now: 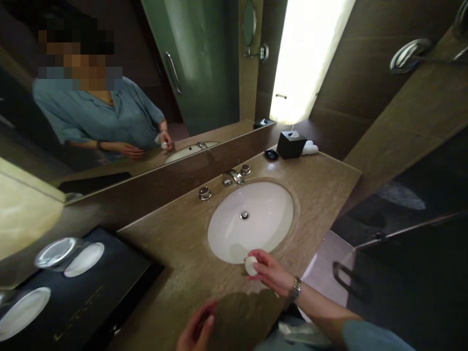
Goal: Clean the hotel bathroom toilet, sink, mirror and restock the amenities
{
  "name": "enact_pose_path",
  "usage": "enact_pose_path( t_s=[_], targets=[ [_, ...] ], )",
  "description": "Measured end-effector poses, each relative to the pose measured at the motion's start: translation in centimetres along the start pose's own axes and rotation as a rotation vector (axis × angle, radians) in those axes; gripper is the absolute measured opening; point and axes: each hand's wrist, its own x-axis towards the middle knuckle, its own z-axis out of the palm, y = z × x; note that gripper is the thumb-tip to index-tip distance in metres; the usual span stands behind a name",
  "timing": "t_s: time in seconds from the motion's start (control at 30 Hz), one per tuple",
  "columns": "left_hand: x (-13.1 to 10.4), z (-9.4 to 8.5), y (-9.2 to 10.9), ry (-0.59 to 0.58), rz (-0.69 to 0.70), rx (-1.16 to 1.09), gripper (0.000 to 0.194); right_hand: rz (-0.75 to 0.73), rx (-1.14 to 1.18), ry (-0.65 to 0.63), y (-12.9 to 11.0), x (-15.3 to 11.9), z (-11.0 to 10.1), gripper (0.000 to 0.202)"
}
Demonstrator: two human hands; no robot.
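My right hand, with a metal watch at the wrist, is closed on a small round white object. It is just above the near rim of the oval white sink. What the object is, I cannot make out for sure. Lower down, my left hand hovers over the brown stone counter, cut off by the bottom edge. Its thumb and fingers are apart, and no object shows between them. The mirror repeats both hands on its left side.
A chrome faucet stands between two knobs behind the sink. To the left is a black tray bearing glasses and white discs. A black tissue box, a small dark dish and rolled white towels sit at the far right.
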Motion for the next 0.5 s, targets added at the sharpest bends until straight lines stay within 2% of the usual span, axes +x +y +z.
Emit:
enact_pose_path(
  t_s=[0.03,0.1,0.2,0.27,0.33,0.4,0.5],
  targets=[
    [1.2,3.4,1.5,-0.016,-0.04,-0.087,0.069,0.035,0.239,-0.005,-1.4,0.9,-1.0,0.052],
    [3.8,10.3,4.5,0.016,-0.08,-0.257,0.079,0.058,0.508,-0.031,-4.5,2.4,-3.5,0.068],
    [8.0,19.4,8.9,0.015,-0.121,-0.406,0.079,0.042,0.568,-0.077,-8.5,4.2,-8.4,0.072],
    [10.4,23.9,11.3,-0.005,-0.127,-0.428,0.072,0.039,0.517,-0.119,-10.2,5.5,-12.0,0.068],
    [12.1,27.1,13.0,0.02,-0.117,-0.406,0.068,0.043,0.422,-0.156,-11.5,7.7,-15.5,0.063],
    [13.1,29.0,13.8,0.083,-0.1,-0.354,0.067,-0.008,0.241,-0.124,-13.3,11.3,-19.0,0.058],
    [13.0,30.3,13.7,0.159,-0.11,-0.247,0.069,-0.171,-0.27,0.124,-18.0,20.0,-24.2,0.044]
  ],
)
